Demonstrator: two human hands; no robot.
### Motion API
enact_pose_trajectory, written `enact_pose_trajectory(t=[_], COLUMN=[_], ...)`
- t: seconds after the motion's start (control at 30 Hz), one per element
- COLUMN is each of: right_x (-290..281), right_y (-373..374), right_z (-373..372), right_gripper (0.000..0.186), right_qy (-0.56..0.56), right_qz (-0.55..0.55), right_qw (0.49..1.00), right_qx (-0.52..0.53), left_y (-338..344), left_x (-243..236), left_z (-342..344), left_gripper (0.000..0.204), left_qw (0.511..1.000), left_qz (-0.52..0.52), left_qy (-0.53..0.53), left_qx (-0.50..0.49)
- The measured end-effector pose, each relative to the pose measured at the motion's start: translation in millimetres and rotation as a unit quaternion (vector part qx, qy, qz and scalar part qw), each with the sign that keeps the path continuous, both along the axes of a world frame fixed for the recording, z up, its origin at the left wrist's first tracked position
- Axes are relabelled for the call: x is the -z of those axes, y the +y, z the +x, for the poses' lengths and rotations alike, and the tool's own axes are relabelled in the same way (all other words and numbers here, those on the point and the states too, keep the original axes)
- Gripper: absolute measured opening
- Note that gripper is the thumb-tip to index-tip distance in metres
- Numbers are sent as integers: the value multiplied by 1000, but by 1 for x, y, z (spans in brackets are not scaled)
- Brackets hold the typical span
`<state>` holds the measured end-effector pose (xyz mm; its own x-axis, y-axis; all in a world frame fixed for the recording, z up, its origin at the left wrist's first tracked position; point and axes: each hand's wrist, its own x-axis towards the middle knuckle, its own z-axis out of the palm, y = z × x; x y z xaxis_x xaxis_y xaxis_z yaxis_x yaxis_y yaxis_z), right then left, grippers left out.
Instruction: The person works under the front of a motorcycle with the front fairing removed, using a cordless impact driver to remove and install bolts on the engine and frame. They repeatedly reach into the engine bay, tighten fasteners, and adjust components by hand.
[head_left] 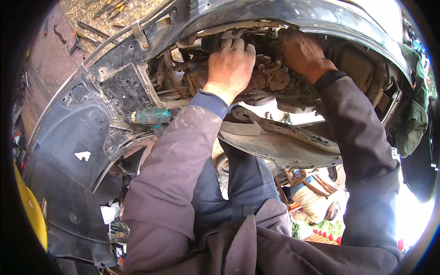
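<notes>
My left hand reaches into the greasy underside of a vehicle, its fingers curled at a dark part below the upper rim of a black body panel. Whatever those fingers hold is hidden. Farther right, my right hand is bent up under that same rim, fingertips out of sight, its hold unclear. A teal and black cordless drill lies on the panel left of my left wrist. A grimy curved lower piece runs between my forearms.
Pliers and other tools lie on the ground at upper left. A large dark plastic panel fills the left side, beside a yellow object. Green cloth hangs at right. Another person is by wooden chair-like furniture beyond my right arm.
</notes>
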<state>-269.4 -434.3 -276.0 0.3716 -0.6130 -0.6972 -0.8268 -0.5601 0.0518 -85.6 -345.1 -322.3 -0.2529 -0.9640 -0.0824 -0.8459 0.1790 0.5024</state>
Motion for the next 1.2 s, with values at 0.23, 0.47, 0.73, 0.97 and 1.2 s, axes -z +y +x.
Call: enact_pose_trajectory(t=[0.23, 0.47, 0.73, 0.97, 1.2], right_x=[6, 7, 21, 15, 19], right_y=[-8, -4, 7, -1, -10], right_z=[-8, -22, -34, -31, -28], right_gripper=[28, 34, 47, 45, 25], right_qy=[-50, -136, -179, -160, -163], right_qz=[46, -1, -54, -12, -17], right_qw=[995, 988, 981, 987, 986], right_qx=[71, 77, 47, 19, -34], left_y=[2, 2, 4, 3, 4], left_x=[2, 5, 4, 8, 8], left_z=[-1, 0, -3, -3, -2], left_gripper=[21, 18, 14, 12, 12], left_qw=[1000, 1000, 999, 996, 998], left_qz=[6, -10, -24, -82, -64], left_qy=[5, 19, 17, 3, -3], left_qx=[-4, -18, -27, -18, -16])
